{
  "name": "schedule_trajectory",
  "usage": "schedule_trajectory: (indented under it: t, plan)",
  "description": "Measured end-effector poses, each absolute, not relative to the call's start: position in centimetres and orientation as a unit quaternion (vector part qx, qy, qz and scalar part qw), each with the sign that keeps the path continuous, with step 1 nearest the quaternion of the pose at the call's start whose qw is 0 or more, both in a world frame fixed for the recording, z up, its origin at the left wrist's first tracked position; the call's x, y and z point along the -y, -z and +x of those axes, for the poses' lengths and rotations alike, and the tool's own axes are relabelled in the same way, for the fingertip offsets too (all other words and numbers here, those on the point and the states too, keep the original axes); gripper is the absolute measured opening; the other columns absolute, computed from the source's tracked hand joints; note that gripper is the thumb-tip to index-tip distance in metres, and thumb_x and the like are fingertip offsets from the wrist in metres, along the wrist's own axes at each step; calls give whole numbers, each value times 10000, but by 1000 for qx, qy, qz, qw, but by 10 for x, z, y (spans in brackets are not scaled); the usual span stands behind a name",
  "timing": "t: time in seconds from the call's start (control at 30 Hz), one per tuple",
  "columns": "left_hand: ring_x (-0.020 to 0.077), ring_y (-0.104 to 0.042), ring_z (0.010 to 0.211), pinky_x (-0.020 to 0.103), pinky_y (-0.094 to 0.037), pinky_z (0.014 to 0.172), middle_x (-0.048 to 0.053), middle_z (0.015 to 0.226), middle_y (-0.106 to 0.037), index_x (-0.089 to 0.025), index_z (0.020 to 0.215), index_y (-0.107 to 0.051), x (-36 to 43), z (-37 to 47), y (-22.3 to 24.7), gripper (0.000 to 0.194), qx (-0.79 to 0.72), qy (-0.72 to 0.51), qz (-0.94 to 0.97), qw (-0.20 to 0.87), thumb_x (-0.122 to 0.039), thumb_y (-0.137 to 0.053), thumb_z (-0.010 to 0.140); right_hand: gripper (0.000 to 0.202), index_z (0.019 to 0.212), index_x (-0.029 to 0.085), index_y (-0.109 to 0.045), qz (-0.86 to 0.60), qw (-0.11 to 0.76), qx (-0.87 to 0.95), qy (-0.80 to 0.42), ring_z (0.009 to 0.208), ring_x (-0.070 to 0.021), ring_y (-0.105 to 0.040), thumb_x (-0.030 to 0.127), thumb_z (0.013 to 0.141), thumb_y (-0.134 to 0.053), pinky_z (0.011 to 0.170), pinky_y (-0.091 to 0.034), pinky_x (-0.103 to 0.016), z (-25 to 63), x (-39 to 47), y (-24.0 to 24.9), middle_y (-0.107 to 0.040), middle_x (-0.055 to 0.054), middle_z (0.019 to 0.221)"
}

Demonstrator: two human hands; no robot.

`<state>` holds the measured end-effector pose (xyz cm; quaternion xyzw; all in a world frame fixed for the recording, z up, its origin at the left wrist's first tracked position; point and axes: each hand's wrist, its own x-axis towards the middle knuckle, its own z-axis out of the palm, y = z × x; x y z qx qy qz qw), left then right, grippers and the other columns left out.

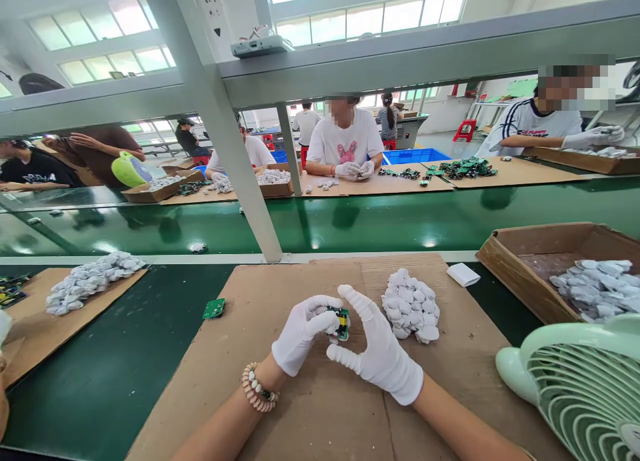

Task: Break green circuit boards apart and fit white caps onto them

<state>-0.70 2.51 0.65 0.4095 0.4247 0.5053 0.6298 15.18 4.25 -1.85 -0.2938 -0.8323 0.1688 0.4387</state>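
White gloves cover both my hands. My left hand [306,331] grips a small green circuit board [341,323] with yellow and dark parts, held above the brown cardboard sheet [300,421]. Just right of the board, my right hand [376,347] has its thumb and fingers spread, with nothing between them. A pile of white pieces [411,306] lies on the cardboard beyond my right hand. Another green board [215,308] rests at the cardboard's left edge.
A green fan [585,381] stands at the lower right, below a cardboard box [530,247] of white pieces. A folded white paper [463,275] lies near the box. Left is another white pile [95,282]. A metal post [250,181] rises ahead; people work beyond the green belt [375,214].
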Motion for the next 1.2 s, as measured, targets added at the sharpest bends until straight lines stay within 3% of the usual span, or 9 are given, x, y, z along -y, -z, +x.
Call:
schedule_trajectory:
  t: [0.13,0.27,0.47,0.63,0.7,0.8,0.93,1.07,1.2]
  plan:
    - [95,-482,529,241,-431,534,-37,540,-526,-125,841,-618,-27,-6,-4,290,-423,-516,407,624,-317,-701,640,794,1391,214,-221,-284,438,837,-165,1194,-265,-466,373,743,-653,973,-420,-434,151,-41,16,-468,-130,1316]
    - [68,-441,476,206,-381,489,-54,515,-511,-129,813,-581,-27,-2,-6,332,-418,-520,420,616,-338,-736,606,642,1342,240,-334,-280,427,846,-151,1198,-247,-463,247,764,-613,970,-421,-420,150,-39,14,-470,-112,1313]
    - [86,-464,472,224,-394,494,-67,497,-486,-131,1015,-539,-27,1,-1,534,-411,-522,445,601,-479,-709,648,505,1178,238,-541,-322,430,820,-195,1198,-282,-462,317,700,-684,958,-425,-457,147,-38,17,-436,-129,1338]
    - [193,-592,731,350,-476,675,54,782,-624,-161,1280,-391,-25,-2,10,769,-341,-529,493,601,-707,-417,738,451,1050,223,-639,-346,489,742,-301,1130,-279,-519,408,649,-731,952,-434,-438,147,-43,13,-541,-130,1223]
    - [194,-592,778,360,-472,723,67,856,-627,-178,1315,-345,-25,-4,12,728,-361,-535,537,543,-663,-414,778,442,1004,225,-666,-364,515,689,-357,1099,-279,-536,425,619,-750,956,-425,-442,147,-47,11,-588,-116,1165]
    - [155,-577,776,337,-472,739,71,967,-611,-212,1277,-376,-23,-3,11,509,-450,-535,625,348,-430,-513,838,473,1046,229,-652,-374,531,569,-505,1059,-269,-560,445,633,-731,951,-424,-454,145,-50,9,-633,-87,1123]
    - [164,-554,868,317,-479,732,80,1065,-570,-229,1207,-440,-20,3,11,472,-464,-487,729,126,-191,-592,762,493,1004,206,-665,-345,499,453,-653,1009,-261,-581,455,588,-755,932,-437,-431,138,-46,10,-672,-59,1053]
    - [152,-575,799,278,-495,656,51,940,-603,-223,1089,-509,-23,1,10,357,-452,-507,732,54,-185,-601,747,439,937,193,-680,-305,461,482,-680,961,-240,-574,409,568,-781,903,-435,-374,135,-41,8,-682,-40,963]
    - [166,-598,872,310,-515,748,62,999,-624,-213,1109,-520,-24,-4,4,395,-446,-489,747,62,-164,-601,726,307,902,186,-661,-263,434,441,-741,828,-180,-560,426,711,-667,766,-462,-321,141,-43,3,-642,-30,907]
